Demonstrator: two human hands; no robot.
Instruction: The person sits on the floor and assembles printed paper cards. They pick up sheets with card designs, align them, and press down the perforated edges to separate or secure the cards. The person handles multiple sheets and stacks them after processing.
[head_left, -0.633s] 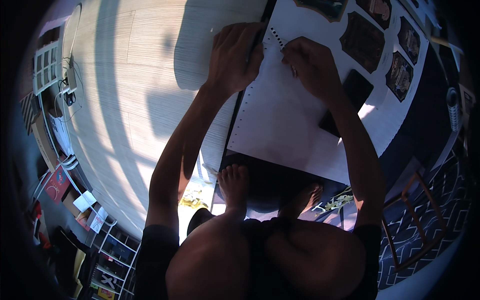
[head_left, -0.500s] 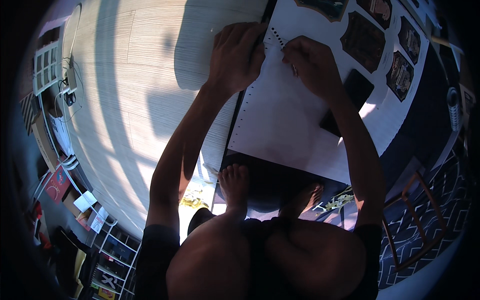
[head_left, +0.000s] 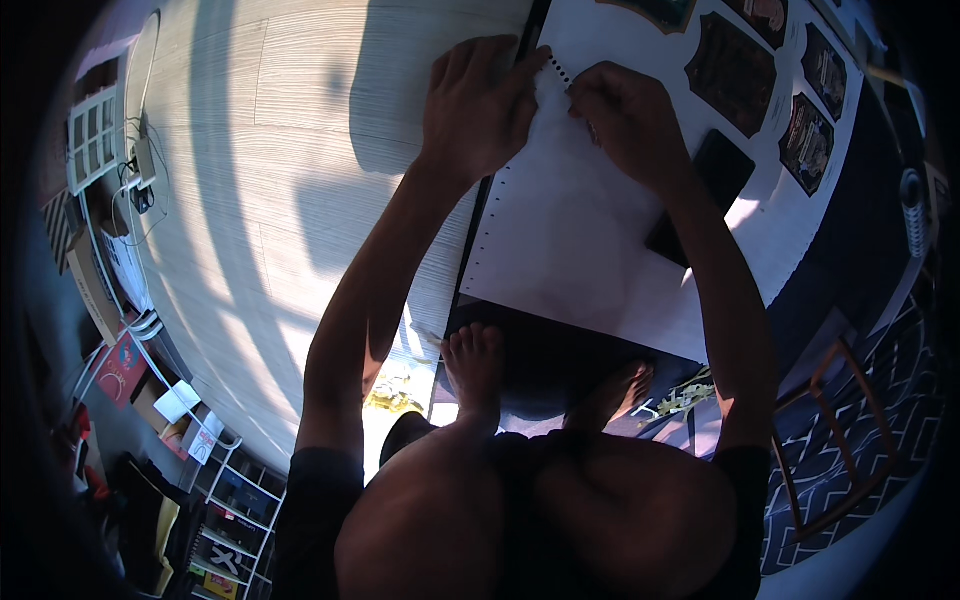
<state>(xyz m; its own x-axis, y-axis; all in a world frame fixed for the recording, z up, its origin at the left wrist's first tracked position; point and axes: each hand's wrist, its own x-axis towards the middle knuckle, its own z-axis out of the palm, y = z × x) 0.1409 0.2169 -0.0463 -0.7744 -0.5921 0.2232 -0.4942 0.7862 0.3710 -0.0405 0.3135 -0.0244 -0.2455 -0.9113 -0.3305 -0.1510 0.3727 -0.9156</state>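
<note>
A large white sheet of paper (head_left: 560, 240) with small holes along its left edge lies over a dark surface. Near its upper left runs a narrow perforated paper strip (head_left: 559, 70), its dark holes in a row. My right hand (head_left: 632, 122) is closed in a pinch at the strip's lower right end; part of what it grips is hidden under the fingers. My left hand (head_left: 480, 108) rests over the sheet's left edge, fingers stretched out, index tip touching near the strip's upper end.
Several dark shield-shaped pictures (head_left: 732, 72) lie on the sheet. A black phone (head_left: 712, 190) rests partly beneath my right forearm. Wood-patterned flooring (head_left: 290, 130) spreads to the left; my bare feet (head_left: 472, 370) are at the sheet's near edge. A brown wooden frame (head_left: 840, 430) stands at right.
My left index finger has stretched toward the strip's upper end. My right hand, still pinching, has shifted slightly right. The view has moved a little.
</note>
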